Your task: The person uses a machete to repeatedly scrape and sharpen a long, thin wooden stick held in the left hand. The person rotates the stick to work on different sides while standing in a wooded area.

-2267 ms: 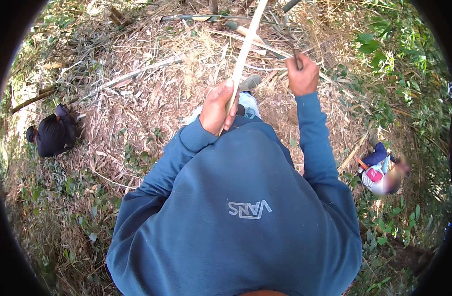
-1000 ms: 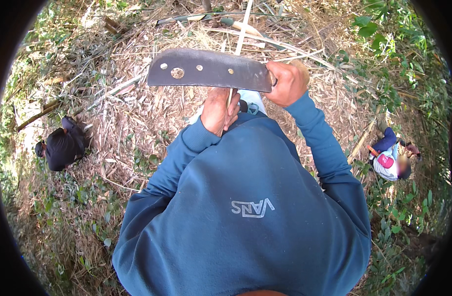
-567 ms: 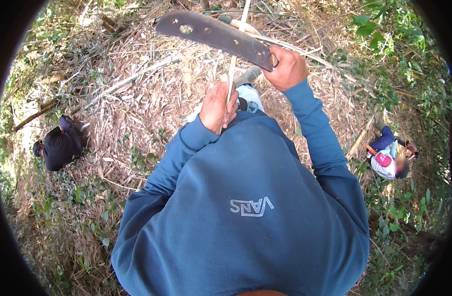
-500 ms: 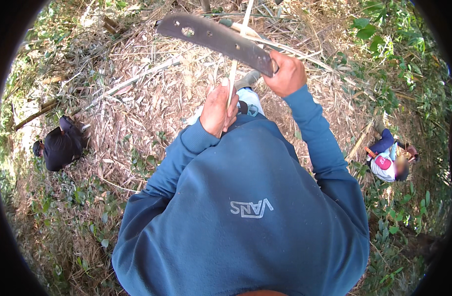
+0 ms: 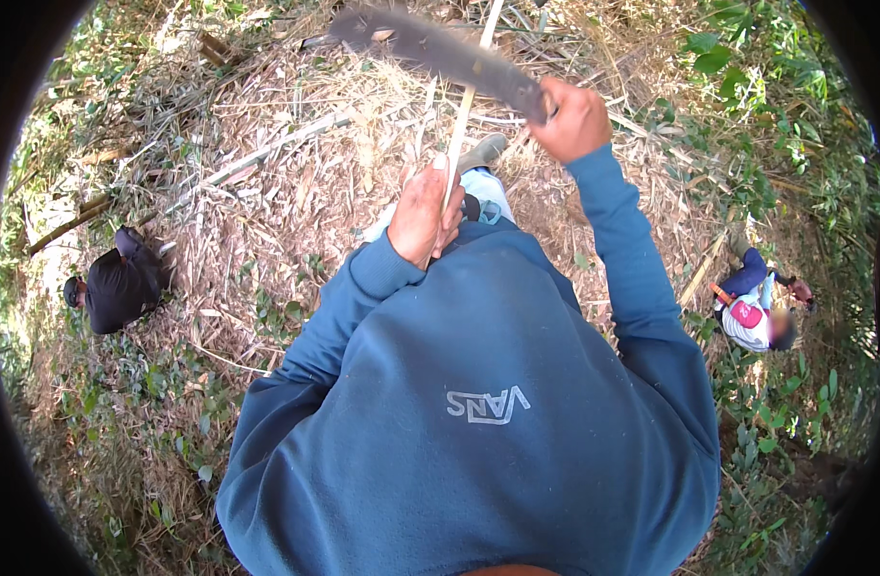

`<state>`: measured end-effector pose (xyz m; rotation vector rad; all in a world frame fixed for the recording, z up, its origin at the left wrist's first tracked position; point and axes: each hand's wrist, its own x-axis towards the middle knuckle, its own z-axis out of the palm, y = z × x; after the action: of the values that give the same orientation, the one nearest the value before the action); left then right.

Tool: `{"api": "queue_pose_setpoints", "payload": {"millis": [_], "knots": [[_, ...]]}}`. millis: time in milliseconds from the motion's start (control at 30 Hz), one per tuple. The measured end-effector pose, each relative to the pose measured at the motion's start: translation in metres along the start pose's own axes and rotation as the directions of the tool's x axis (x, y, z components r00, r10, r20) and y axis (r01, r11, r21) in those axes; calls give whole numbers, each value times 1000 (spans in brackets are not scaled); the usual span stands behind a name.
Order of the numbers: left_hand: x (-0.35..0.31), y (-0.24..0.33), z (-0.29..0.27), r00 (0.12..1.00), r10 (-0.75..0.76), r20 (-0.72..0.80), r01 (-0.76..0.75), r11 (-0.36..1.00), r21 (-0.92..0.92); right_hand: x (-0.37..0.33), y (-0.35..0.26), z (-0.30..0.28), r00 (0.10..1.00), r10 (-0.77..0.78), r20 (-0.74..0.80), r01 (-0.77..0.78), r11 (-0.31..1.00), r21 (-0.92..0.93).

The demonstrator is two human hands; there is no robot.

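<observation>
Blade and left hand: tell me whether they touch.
Apart. The head view shows a stretch of the pale strip in plain sight between the blade and the left hand.

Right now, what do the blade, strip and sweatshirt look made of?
Blade in the right hand: probably steel, dull dark grey; broad flat face, though blurred.
Strip in the left hand: likely split bamboo or wood, pale and bare; straight, slender.
Sweatshirt: matte blue knit, fibre unclear; soft folds, ribbed-looking left cuff.

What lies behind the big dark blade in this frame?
The pale strip passes behind the blade, showing on both sides; ground litter shows around it. The covered stretch cannot be seen.
</observation>
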<state>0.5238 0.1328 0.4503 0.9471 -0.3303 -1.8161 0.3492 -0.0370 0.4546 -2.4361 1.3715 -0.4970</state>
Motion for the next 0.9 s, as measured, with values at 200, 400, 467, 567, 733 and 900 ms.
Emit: {"api": "queue_pose_setpoints", "payload": {"millis": [200,400,467,567,733,900], "knots": [[2,3,0,1000,26,8,-25,998,-49,21,3,-12,952,301,-54,-294,949,114],[8,7,-13,996,-88,22,90,960,-267,-46,-45,3,997,-63,37,50,958,284],[8,1,-17,992,-123,15,120,924,-364,-53,-58,9,989,-143,39,131,965,227],[4,6,-9,980,-198,-28,164,876,-453,-53,-59,17,985,-169,-35,173,958,229],[8,3,-14,979,-125,158,183,880,-438,-45,-57,13,992,-117,-52,124,974,192],[2,7,-6,985,-132,115,168,901,-400,-42,-49,10,993,-116,-33,120,979,163]]}}
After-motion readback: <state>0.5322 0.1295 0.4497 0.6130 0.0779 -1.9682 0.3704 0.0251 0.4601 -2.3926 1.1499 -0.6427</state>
